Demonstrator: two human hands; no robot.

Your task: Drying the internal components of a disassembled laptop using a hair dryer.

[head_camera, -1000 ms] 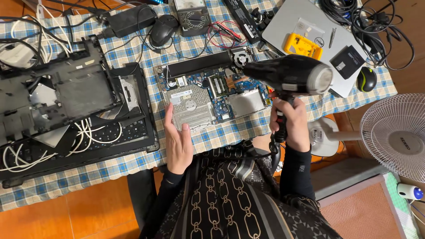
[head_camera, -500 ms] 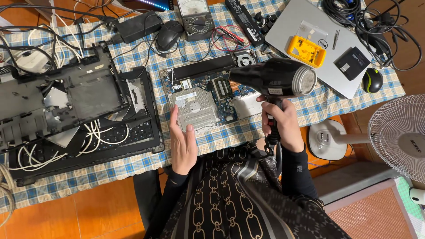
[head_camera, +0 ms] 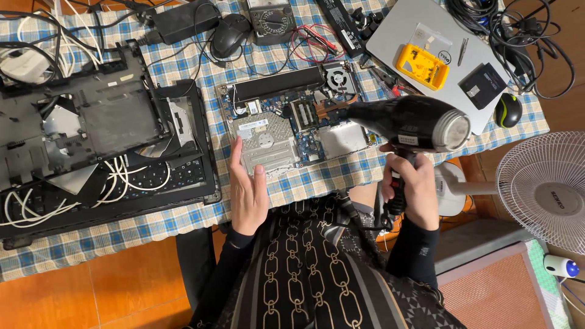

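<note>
Lowered toward the motherboard (head_camera: 292, 125), black hair dryer (head_camera: 414, 122) — right hand (head_camera: 414, 186) clenched around its handle — left hand (head_camera: 247, 183) flat, fingers released.

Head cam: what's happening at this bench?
A person holds a black hair dryer by its handle in the right hand, nozzle aimed at a bare laptop motherboard on the checked tablecloth. The left hand rests at the board's near edge, by its metal drive cage. A gutted laptop chassis lies to the left.
</note>
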